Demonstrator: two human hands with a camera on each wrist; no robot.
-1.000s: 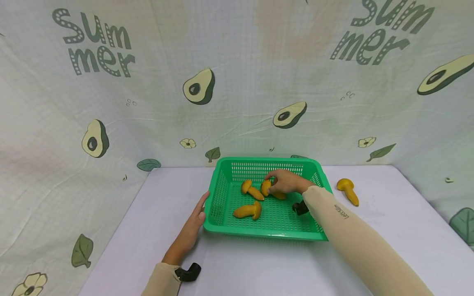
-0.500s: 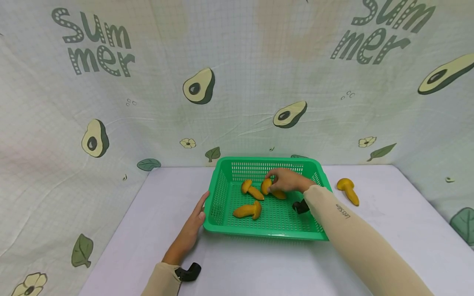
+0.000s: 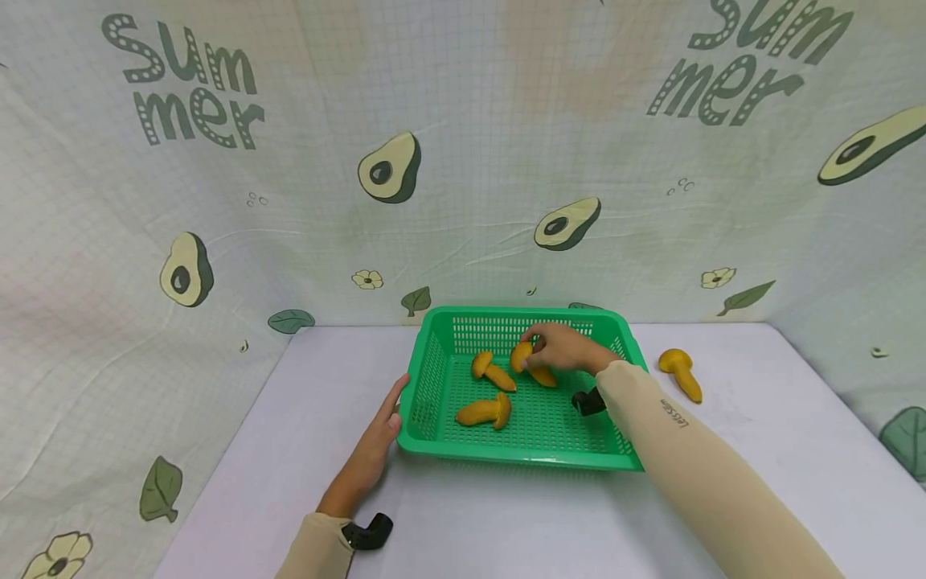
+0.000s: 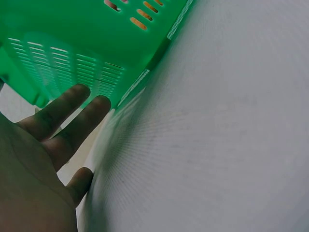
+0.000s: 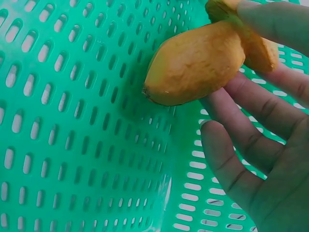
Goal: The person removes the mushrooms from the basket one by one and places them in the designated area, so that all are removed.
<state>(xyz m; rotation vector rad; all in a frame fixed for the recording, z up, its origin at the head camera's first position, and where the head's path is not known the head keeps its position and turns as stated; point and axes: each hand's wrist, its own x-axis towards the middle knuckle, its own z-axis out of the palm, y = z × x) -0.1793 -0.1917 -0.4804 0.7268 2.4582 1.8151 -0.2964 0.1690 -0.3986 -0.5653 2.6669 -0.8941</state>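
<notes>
The right hand [image 3: 560, 347] is inside the green basket [image 3: 434, 378], near its back wall. Its thumb and fingers [image 5: 251, 125] pinch a yellow toy mushroom [image 3: 522, 358], which is lifted a little off the basket floor. In the right wrist view the held mushroom [image 5: 198, 63] has its stem end pointing down and left, with the green holes of the basket floor behind it. Two more mushrooms lie in the basket: a small mushroom [image 3: 490, 371] just left of the held one, and a bigger mushroom [image 3: 485, 412] lying on its side closer to the person. One more mushroom, the outside mushroom [image 3: 680, 371], lies on the white surface [image 3: 760, 450] just right of the basket. The left hand [image 3: 376, 442] lies flat on the surface with its fingers [image 4: 72, 116] straight, and the fingertips touch the basket's left wall. It holds nothing. A cloth backdrop [image 3: 463, 161] with avocado pictures stands behind the surface.
</notes>
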